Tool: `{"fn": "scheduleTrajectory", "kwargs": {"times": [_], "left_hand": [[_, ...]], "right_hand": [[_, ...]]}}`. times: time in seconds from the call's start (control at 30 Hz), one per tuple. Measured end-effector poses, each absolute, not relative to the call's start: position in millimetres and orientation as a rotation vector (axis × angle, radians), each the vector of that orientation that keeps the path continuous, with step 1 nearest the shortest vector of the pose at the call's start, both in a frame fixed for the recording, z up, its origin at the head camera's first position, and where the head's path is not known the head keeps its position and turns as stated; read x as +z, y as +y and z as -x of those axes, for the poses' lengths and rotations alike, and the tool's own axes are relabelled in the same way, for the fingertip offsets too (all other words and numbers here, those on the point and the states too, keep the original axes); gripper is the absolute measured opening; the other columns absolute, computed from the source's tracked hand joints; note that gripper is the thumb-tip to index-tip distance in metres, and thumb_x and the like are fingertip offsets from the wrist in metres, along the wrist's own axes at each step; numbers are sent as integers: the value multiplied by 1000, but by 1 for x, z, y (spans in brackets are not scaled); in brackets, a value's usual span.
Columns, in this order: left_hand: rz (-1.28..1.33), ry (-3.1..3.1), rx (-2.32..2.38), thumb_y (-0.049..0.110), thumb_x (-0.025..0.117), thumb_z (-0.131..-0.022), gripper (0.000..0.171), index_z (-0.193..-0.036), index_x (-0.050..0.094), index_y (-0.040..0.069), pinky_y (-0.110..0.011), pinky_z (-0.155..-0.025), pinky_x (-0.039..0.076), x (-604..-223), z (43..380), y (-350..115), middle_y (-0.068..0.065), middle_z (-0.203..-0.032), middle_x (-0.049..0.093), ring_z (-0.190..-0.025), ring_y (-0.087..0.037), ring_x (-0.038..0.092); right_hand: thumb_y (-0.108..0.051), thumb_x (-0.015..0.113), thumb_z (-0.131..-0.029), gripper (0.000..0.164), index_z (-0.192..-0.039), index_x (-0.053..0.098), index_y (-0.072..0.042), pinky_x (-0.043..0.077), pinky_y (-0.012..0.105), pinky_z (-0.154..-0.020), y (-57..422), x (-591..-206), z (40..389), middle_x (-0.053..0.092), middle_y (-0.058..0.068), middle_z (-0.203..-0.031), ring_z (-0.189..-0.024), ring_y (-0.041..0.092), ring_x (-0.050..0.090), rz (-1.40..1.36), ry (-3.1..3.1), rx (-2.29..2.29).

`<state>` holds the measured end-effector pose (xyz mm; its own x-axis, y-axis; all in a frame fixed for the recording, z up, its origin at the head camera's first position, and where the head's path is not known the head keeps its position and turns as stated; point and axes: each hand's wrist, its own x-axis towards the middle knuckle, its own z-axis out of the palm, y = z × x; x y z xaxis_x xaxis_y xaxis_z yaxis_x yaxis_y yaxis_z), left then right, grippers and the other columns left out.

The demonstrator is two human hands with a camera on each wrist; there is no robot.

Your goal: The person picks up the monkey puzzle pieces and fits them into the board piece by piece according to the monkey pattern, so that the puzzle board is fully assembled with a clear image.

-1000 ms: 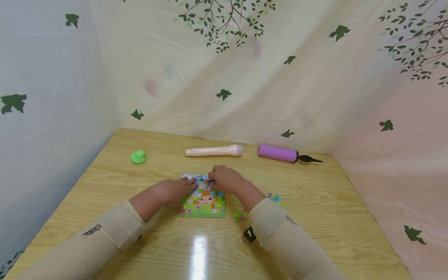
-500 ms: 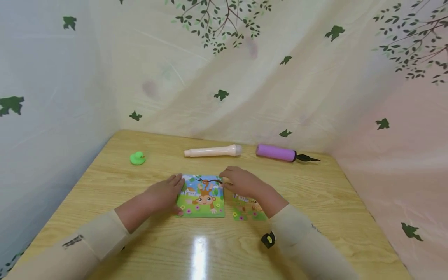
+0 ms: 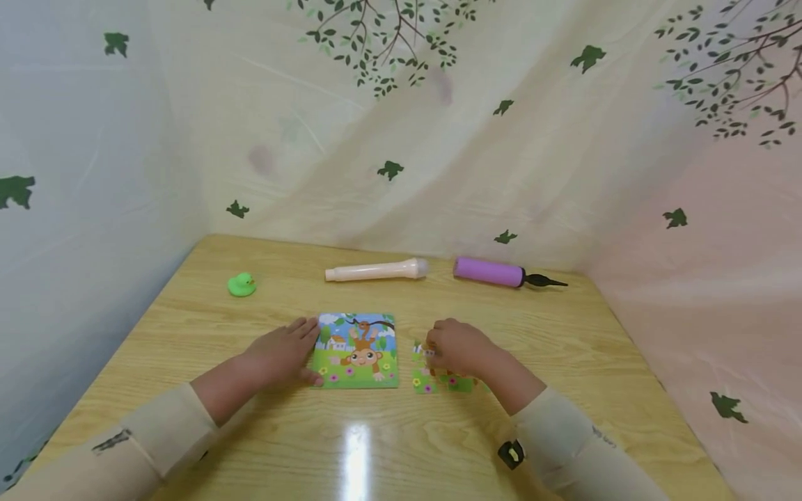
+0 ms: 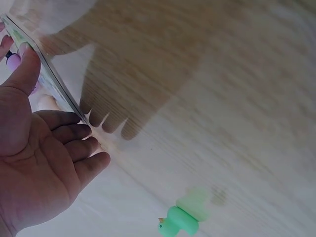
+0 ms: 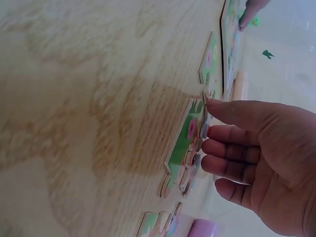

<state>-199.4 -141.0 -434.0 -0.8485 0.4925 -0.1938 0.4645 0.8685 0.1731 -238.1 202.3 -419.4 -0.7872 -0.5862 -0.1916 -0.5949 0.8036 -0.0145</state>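
The square puzzle board (image 3: 356, 348) lies flat in the middle of the table, its picture a monkey hanging from a branch. My left hand (image 3: 282, 353) rests at its left edge with fingers fairly straight; in the left wrist view the thumb lies over the board's edge. Right of the board, my right hand (image 3: 464, 348) is down among loose jigsaw pieces (image 3: 425, 384). Seen from the right wrist, its thumb and index fingertips pinch the edge of one puzzle piece (image 5: 204, 121), tilted over a green piece (image 5: 183, 133). The hand and forearm hide part of the group in the head view.
Toward the back of the wooden table (image 3: 288, 438) are a green toy duck (image 3: 241, 284), a pale microphone-shaped stick (image 3: 376, 271) and a purple hand pump (image 3: 489, 272) with a black nozzle. A leaf-printed cloth (image 3: 351, 139) hangs behind and at both sides.
My right hand has moved from the board's upper right to the loose pieces at the right. My left hand has slid off the picture to the board's left edge.
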Motion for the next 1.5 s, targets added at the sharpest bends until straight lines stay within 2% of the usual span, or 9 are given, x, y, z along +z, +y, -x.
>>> {"fn": "scheduleTrajectory", "kwargs": {"times": [0.33, 0.43, 0.57, 0.77, 0.93, 1.07, 1.2, 1.37, 1.5], "left_hand": [[-747, 2808, 205, 61, 62, -87, 98, -150, 29, -7, -54, -118, 26, -440, 201, -147, -24, -159, 24, -147, -43, 21], [-759, 2805, 219, 61, 61, -88, 97, -150, 29, -7, -54, -119, 25, -442, 201, -147, -23, -160, 23, -147, -42, 21], [-771, 2787, 251, 59, 59, -90, 93, -151, 29, -5, -54, -118, 25, -441, 200, -148, -23, -160, 22, -147, -42, 21], [-777, 2769, 295, 52, 56, -95, 84, -151, 29, -5, -56, -118, 24, -435, 198, -150, -23, -161, 20, -147, -43, 20], [-808, 2760, 340, 48, 62, -93, 85, -152, 28, -4, -56, -118, 24, -431, 196, -152, -22, -161, 19, -148, -43, 19], [-841, 2749, 368, 44, 65, -92, 85, -152, 27, -4, -55, -118, 25, -431, 195, -152, -22, -161, 18, -147, -42, 20], [-871, 2749, 375, 42, 65, -93, 85, -152, 26, -4, -54, -116, 29, -434, 195, -152, -22, -161, 19, -147, -41, 23], [-871, 2718, 409, 42, 64, -94, 83, -153, 26, -1, -55, -114, 33, -435, 196, -151, -21, -161, 20, -146, -40, 27], [-857, 2687, 412, 42, 62, -95, 81, -154, 26, 2, -56, -112, 35, -435, 196, -152, -18, -162, 20, -145, -39, 28]], "right_hand": [[-39, 73, -85, 28, -95, 67, -13, 48, 32, -67, 199, -424, 237, 56, -4, -89, -83, 14, 51, 911, 2851, 159], [-36, 71, -86, 26, -96, 66, -12, 48, 33, -67, 196, -419, 240, 57, -2, -91, -84, 15, 51, 924, 2866, 148], [-33, 67, -89, 24, -101, 66, -12, 50, 33, -71, 186, -409, 245, 60, -1, -96, -89, 17, 54, 1018, 2896, 130], [-38, 65, -90, 29, -107, 66, -14, 53, 31, -77, 146, -401, 248, 62, -2, -103, -97, 16, 57, 1176, 2888, 142], [-46, 67, -89, 35, -107, 66, -16, 53, 28, -76, 108, -402, 246, 61, -3, -103, -95, 14, 56, 1267, 2826, 200], [-44, 67, -90, 30, -103, 65, -18, 51, 25, -73, 86, -408, 245, 60, -5, -100, -91, 12, 54, 1320, 2798, 246], [-45, 66, -91, 31, -107, 64, -18, 51, 25, -78, 74, -415, 246, 60, -6, -105, -96, 12, 54, 1322, 2768, 278], [-51, 64, -91, 41, -115, 63, -18, 52, 27, -86, 66, -424, 249, 61, -4, -115, -107, 13, 55, 1317, 2763, 344], [-50, 62, -92, 41, -118, 63, -18, 52, 29, -86, 62, -427, 250, 60, -3, -116, -106, 14, 55, 1328, 2757, 345]]}}
